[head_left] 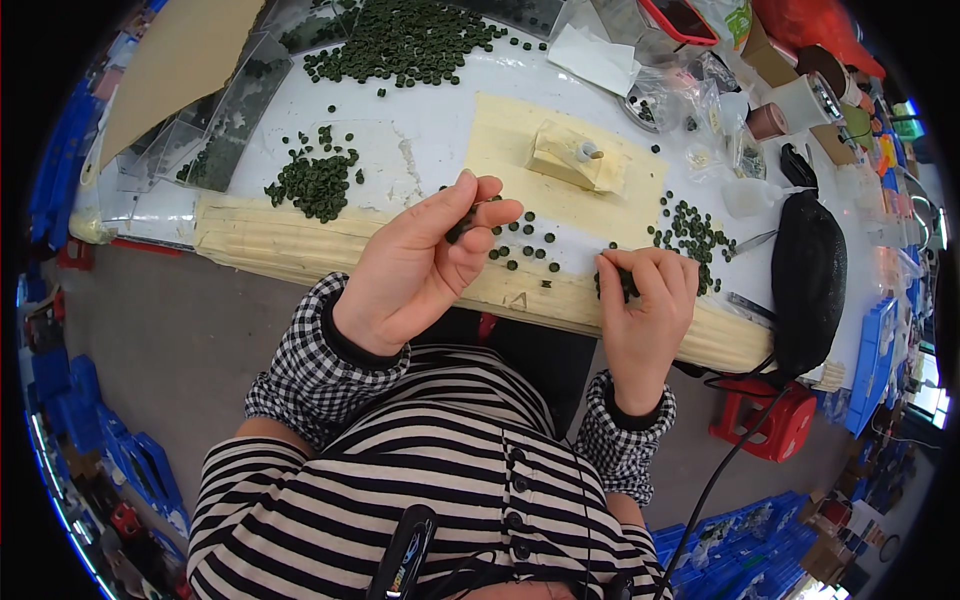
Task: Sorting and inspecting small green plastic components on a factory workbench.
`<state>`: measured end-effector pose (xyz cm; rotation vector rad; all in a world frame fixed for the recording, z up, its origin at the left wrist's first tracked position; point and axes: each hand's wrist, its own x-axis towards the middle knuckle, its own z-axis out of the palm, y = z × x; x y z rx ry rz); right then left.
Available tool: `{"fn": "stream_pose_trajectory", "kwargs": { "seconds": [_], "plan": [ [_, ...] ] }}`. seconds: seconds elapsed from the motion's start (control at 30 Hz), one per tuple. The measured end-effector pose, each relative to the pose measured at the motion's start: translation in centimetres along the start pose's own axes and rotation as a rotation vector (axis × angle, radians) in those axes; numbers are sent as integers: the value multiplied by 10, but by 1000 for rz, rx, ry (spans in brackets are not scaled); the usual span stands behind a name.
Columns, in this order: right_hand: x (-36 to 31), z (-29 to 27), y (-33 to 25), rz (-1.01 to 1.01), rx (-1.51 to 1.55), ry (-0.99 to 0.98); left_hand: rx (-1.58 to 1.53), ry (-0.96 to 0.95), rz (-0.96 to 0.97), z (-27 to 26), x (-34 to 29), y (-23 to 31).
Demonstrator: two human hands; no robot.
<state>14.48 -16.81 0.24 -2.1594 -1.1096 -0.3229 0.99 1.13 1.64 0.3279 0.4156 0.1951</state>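
Note:
My left hand is raised over the table's front edge, palm turned up. Its curled fingers hold a small dark green piece, partly hidden by the fingers. My right hand is closed at the front edge, with dark green pieces showing under its bent fingers. Between the hands lie several loose round green pieces on the white surface. Just beyond them a cream block with a small upright nozzle-like tip sits on a yellowish sheet.
A large heap of green pieces lies at the back, with smaller piles at left and right. Clear plastic boxes stand at the left. A black pouch, tweezers and plastic bags crowd the right side.

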Motion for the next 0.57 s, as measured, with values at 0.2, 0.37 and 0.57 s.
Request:
{"fn": "stream_pose_trajectory", "kwargs": {
  "seconds": [0.2,0.37,0.57],
  "plan": [
    [4,4,2,-21,-85,-48,82,-132,-14,-5,-1,-5],
    [8,-1,1,-55,-34,-93,147,-114,-24,0,-3,-7],
    [45,-32,12,-111,24,35,211,-71,-50,4,-4,-7]
  ]
}}
